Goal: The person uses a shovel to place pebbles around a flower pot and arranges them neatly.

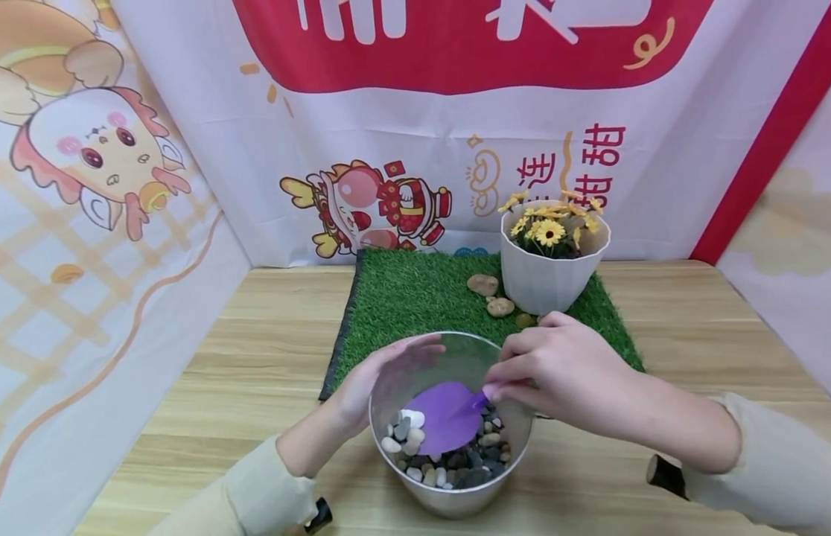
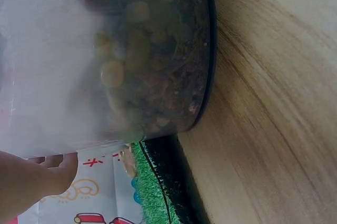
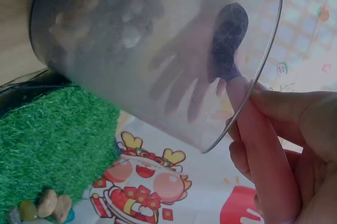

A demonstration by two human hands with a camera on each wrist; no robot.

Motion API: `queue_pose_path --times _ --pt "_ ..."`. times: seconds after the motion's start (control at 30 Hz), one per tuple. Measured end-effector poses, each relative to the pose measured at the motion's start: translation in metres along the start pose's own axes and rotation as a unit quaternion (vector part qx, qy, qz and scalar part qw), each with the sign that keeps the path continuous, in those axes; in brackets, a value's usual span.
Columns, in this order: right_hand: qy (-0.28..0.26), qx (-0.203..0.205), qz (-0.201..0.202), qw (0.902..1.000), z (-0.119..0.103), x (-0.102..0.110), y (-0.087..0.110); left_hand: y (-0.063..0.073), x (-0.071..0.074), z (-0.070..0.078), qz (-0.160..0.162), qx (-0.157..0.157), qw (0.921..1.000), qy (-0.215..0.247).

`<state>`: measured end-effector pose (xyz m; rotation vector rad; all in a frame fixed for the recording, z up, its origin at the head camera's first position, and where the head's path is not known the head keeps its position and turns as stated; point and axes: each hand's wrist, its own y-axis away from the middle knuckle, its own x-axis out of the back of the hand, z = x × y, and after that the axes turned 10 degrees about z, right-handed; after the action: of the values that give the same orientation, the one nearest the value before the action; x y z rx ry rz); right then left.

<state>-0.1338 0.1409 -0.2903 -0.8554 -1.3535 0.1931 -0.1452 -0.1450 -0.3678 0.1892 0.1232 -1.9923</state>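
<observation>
A translucent bucket stands on the table, with pebbles of mixed colours inside. My right hand grips the pink handle of a small garden trowel. Its purple blade is tilted down inside the bucket, and a few white and grey pebbles sit at the blade's edge. Against the outside of the bucket's left wall rests my left hand, its fingers straight. Through the cloudy wall, the right wrist view shows those fingers spread. In the left wrist view, soil and pebbles show at the bucket's bottom.
Behind the bucket lies a green turf mat with a dark edge. On it stands a white ribbed pot of yellow flowers, with several stones beside it. A printed cloth hangs behind the wooden table.
</observation>
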Motion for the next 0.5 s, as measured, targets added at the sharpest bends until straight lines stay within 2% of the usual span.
queue_pose_path --times 0.2,0.5 --pt "0.000 -0.014 0.010 0.9999 0.005 0.000 0.007 0.000 0.000 -0.003 0.004 -0.003 1.0000 -0.004" --pt "0.009 -0.021 0.052 0.9984 0.016 0.004 0.011 -0.001 0.002 -0.002 0.010 -0.009 0.9995 -0.028"
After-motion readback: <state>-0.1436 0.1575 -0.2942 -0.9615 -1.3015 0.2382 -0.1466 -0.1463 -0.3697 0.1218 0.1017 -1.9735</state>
